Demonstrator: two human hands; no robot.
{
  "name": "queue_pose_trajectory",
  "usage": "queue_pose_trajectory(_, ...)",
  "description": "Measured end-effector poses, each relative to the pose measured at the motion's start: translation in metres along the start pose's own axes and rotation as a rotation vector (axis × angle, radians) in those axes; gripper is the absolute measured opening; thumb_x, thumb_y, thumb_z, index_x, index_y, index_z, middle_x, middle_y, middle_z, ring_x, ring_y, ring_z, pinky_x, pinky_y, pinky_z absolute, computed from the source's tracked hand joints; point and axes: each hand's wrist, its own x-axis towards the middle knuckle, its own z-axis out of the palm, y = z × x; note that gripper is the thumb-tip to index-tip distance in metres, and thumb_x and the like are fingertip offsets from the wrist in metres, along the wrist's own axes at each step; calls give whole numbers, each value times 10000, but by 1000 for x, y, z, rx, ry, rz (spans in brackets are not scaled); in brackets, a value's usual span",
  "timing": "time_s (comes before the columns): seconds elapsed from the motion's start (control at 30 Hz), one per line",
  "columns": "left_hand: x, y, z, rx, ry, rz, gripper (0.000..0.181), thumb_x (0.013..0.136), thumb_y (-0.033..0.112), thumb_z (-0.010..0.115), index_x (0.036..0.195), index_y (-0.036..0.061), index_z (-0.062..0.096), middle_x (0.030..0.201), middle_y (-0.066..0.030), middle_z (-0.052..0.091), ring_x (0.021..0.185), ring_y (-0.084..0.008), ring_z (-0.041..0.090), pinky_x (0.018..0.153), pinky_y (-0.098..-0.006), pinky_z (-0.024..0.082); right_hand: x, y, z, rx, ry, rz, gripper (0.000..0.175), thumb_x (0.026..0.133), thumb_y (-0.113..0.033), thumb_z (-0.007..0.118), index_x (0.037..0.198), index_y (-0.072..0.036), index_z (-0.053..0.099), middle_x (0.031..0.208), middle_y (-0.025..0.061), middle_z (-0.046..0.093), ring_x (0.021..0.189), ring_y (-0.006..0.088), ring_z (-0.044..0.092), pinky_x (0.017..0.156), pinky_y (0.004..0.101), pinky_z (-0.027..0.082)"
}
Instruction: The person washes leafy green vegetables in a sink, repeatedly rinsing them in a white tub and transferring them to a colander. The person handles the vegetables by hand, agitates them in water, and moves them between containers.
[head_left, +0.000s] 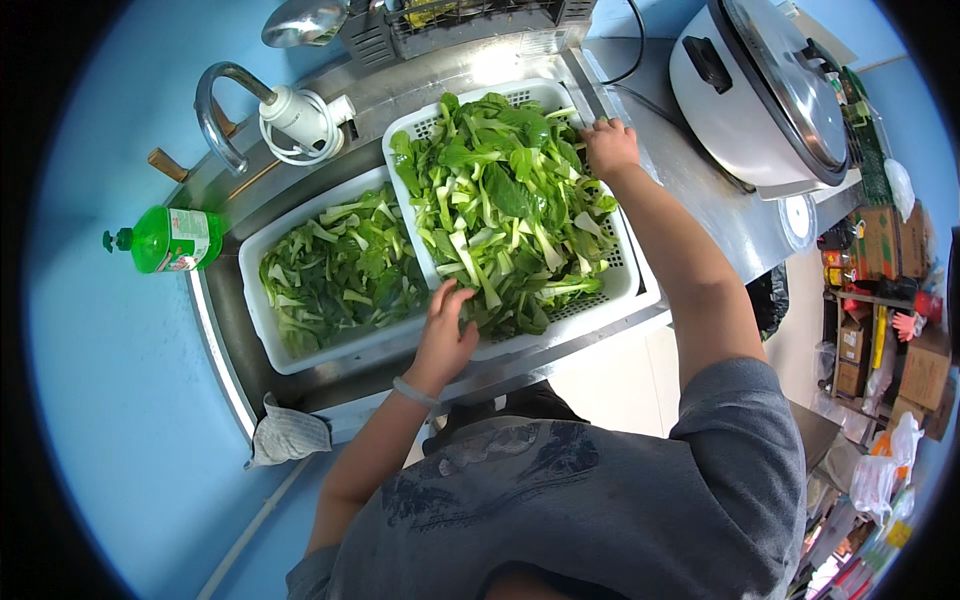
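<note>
A white perforated plastic basket (411, 202), heaped with leafy greens (510, 195), rests at the right end of the sink. My right hand (611, 146) is at its far right side, fingertips at the rim; whether they grip it is hidden. At the basket's near left corner is my left hand (448, 334), fingers curved and apart, close to the leaves, with nothing visible in it. To the left a white plastic tub (259, 315) stands in the steel sink, holding cut greens (345, 262) in water. The basket overlaps the tub's right end.
A curved metal faucet (214, 112) with a white fitting rises behind the tub. Green bottled detergent (176, 240) stands left of the sink, a grey cloth (289, 435) hangs at the near left corner. A large lidded electric cooker (739, 105) and its cord occupy the counter at right.
</note>
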Motion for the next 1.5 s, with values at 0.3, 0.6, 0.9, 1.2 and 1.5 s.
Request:
queue_pose_trajectory(0.3,-47,-10,-40,28,64,-11,314,805,-14,549,1116,32,562,1256,-182,493,1114,-376,523,932,-391,436,-23,-2,32,384,-149,-3,225,738,-81,579,929,-32,688,935,228,659,887,381,636,782,430,510)
queue_pose_trajectory(0.6,-29,-15,-7,282,-146,342,319,809,-10,563,1122,36,597,1165,-140,570,1012,-330,557,806,-368,485,-79,-5,-47,334,-108,71,308,767,-57,569,1061,-79,662,970,195,664,892,348,642,818,415,515)
queue_pose_trajectory(0.9,-14,31,-98,-196,342,246,158,852,-28,565,980,34,634,926,-87,574,787,-182,577,664,-270,469,-165,-159,-145,602,-56,-997,241,720,-208,656,931,-291,739,1364,-107,502,1412,334,198,1144,538,198)
queue_pose_trajectory(1.2,-42,22,-150,-18,292,167,135,750,154,708,799,31,679,839,-97,621,804,-280,596,690,-352,469,-160,-239,-139,511,-248,-1310,136,747,-220,617,808,-206,737,1248,-1,596,1425,306,165,1164,533,98)
queue_pose_trajectory(1.5,-83,-101,-132,-265,259,-239,103,860,102,636,842,2,628,787,-2,620,727,-72,558,635,-257,475,-159,-316,-81,199,-693,-1332,303,793,-192,600,1084,-143,666,1278,174,541,1337,372,337,1137,522,188)
